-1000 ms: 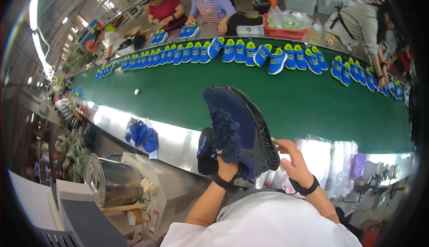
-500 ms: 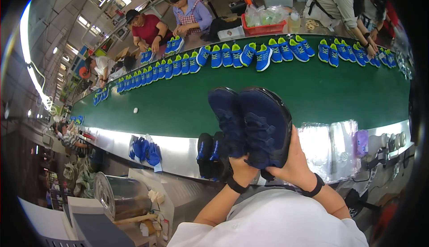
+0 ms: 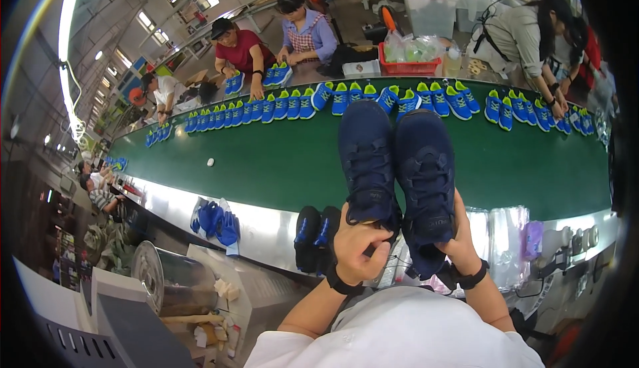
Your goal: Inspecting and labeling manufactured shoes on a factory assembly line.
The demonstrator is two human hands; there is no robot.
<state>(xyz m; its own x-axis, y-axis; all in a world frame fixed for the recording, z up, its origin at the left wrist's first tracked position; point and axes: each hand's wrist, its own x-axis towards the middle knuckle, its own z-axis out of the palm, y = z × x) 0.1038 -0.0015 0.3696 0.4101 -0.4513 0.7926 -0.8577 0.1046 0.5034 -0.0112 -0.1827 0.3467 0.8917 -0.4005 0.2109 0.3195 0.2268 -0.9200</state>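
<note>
Two navy blue lace-up sneakers are held up side by side in front of me, toes pointing away and laces facing up. My left hand point(image 3: 359, 245) is closed at the heel end of the left sneaker point(image 3: 367, 151), thumb and forefinger bent near its collar. Round the outer side and heel of the right sneaker point(image 3: 426, 168) wraps my right hand point(image 3: 462, 238), its fingers partly hidden behind the shoe. Just left of my left hand, a pair of black shoes with blue laces point(image 3: 316, 235) stands on the metal ledge.
Bright blue sneakers with lime trim point(image 3: 293, 106) line the far edge of the green conveyor belt point(image 3: 286, 161). Co-workers handle shoes across it. Clear plastic bags point(image 3: 500, 248) lie right of my hands; a blue bundle point(image 3: 216, 223) sits left. Behind the belt stands a red basket point(image 3: 406, 68).
The two sneakers have turned more upright and drawn slightly apart, with their collars now showing. My left hand has come out from beneath its shoe into plainer sight. The head view has shifted.
</note>
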